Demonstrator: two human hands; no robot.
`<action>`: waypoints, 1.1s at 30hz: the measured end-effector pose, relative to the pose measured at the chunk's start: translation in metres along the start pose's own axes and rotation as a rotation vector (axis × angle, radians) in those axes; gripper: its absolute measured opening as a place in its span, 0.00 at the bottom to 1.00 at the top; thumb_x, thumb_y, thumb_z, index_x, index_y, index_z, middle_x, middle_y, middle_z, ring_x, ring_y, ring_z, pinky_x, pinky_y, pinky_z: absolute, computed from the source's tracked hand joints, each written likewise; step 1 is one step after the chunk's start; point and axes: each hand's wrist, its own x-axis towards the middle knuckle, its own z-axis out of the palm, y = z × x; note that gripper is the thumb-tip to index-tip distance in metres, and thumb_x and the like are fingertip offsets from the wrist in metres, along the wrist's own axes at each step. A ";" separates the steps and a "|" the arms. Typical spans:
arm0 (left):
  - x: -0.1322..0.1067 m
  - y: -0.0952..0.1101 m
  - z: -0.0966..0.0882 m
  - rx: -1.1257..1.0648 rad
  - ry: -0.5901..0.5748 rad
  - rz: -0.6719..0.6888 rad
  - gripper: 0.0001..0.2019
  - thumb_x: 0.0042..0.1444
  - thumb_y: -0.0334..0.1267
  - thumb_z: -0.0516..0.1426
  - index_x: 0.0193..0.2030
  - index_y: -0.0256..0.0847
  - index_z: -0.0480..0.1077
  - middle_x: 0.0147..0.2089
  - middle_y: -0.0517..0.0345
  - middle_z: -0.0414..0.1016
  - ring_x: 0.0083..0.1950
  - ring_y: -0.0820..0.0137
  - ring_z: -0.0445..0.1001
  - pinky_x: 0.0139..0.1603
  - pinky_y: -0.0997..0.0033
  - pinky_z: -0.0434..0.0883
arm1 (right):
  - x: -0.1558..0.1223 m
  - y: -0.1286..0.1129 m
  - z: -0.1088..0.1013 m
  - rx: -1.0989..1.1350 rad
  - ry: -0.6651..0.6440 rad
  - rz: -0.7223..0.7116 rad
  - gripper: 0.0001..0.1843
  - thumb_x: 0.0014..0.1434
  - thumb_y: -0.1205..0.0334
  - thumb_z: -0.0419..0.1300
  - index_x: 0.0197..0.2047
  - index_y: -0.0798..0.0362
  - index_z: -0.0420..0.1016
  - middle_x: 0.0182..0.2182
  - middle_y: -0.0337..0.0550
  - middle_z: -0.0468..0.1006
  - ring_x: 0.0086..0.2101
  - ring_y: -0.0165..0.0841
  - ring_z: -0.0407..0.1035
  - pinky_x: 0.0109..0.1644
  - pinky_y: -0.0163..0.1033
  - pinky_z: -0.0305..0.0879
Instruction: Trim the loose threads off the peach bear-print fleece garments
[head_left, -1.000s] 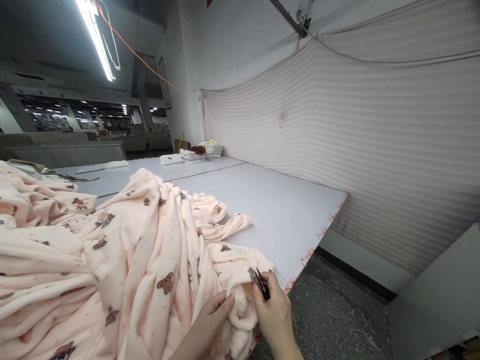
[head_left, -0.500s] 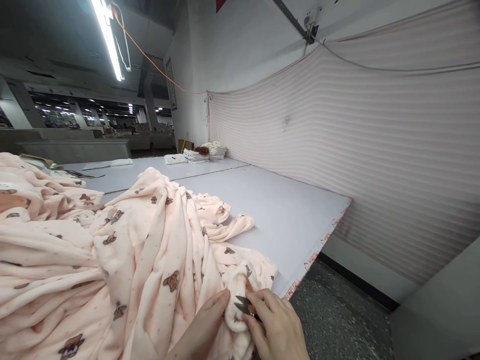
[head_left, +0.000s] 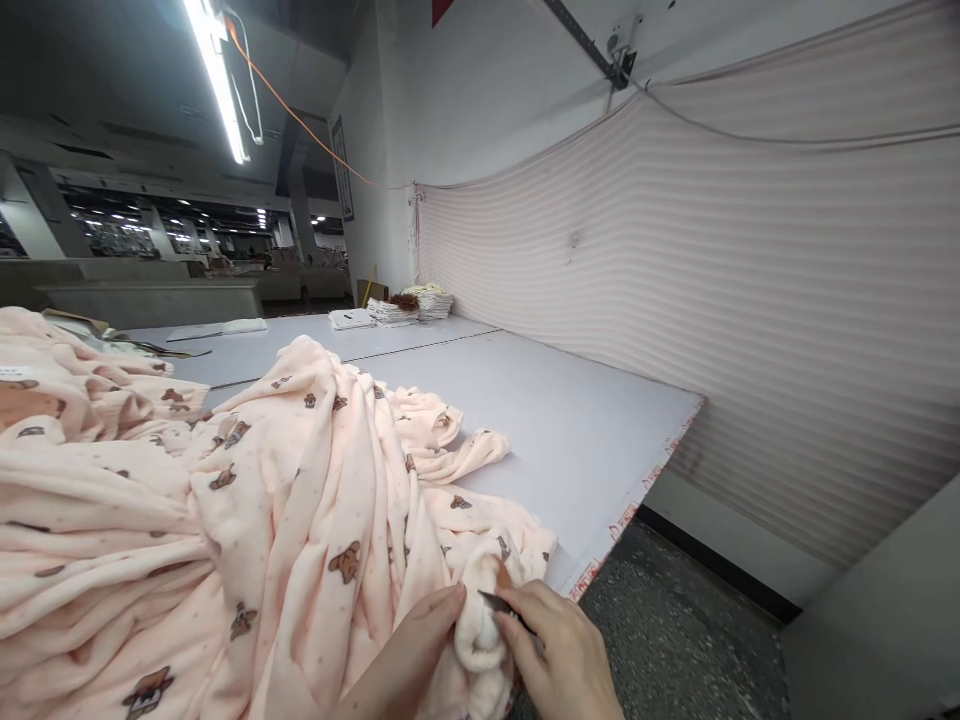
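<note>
A pale pink plush garment [head_left: 300,500] with brown bear prints lies heaped over the left and front of the table. My left hand [head_left: 412,645] is closed on a bunched, tube-like opening [head_left: 478,630] of it, thumb on top and the other fingers hidden by cloth. In my right hand [head_left: 566,645] is a pair of dark thread snips [head_left: 504,606], pinched between thumb and fingers. Their pointed blades look together and lie against the edge of that opening, beside my left thumb tip. Any thread there is too small to make out.
The pale table [head_left: 577,410] has a taped right edge [head_left: 637,500] above a dark speckled floor [head_left: 675,600]. Paper stacks [head_left: 394,311] stand at its far end. A striped cloth [head_left: 712,280] hangs along the wall. More pink fabric [head_left: 97,380] is piled at left.
The snips' blades, apart before, are now together. The cloth opening has turned slightly under my fingers, and both hands have barely shifted.
</note>
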 end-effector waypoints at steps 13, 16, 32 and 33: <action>0.002 -0.028 -0.035 1.299 0.519 0.728 0.16 0.49 0.29 0.52 0.47 0.41 0.66 0.43 0.48 0.71 0.46 0.57 0.67 0.48 0.57 0.63 | 0.003 0.046 0.005 0.254 -0.104 0.158 0.10 0.56 0.63 0.55 0.42 0.50 0.74 0.28 0.35 0.77 0.30 0.32 0.73 0.33 0.31 0.66; 0.003 -0.025 -0.032 1.375 0.460 0.805 0.14 0.46 0.26 0.52 0.41 0.42 0.65 0.40 0.50 0.70 0.47 0.57 0.67 0.51 0.55 0.62 | 0.009 0.067 0.014 0.064 -0.035 0.216 0.22 0.57 0.67 0.52 0.55 0.49 0.68 0.38 0.42 0.79 0.35 0.35 0.74 0.36 0.34 0.67; 0.017 -0.019 -0.024 1.589 -0.022 -0.097 0.09 0.44 0.46 0.59 0.27 0.43 0.73 0.24 0.55 0.72 0.27 0.58 0.71 0.27 0.66 0.59 | 0.035 0.102 0.037 0.188 0.119 0.302 0.16 0.53 0.73 0.52 0.41 0.51 0.76 0.43 0.45 0.78 0.36 0.35 0.73 0.38 0.36 0.64; 0.019 -0.020 -0.020 1.613 0.000 -0.111 0.10 0.40 0.42 0.60 0.31 0.42 0.73 0.27 0.53 0.73 0.30 0.55 0.73 0.29 0.64 0.60 | 0.037 0.101 0.036 0.237 0.142 0.319 0.14 0.57 0.68 0.50 0.40 0.53 0.76 0.36 0.44 0.79 0.33 0.35 0.72 0.36 0.36 0.65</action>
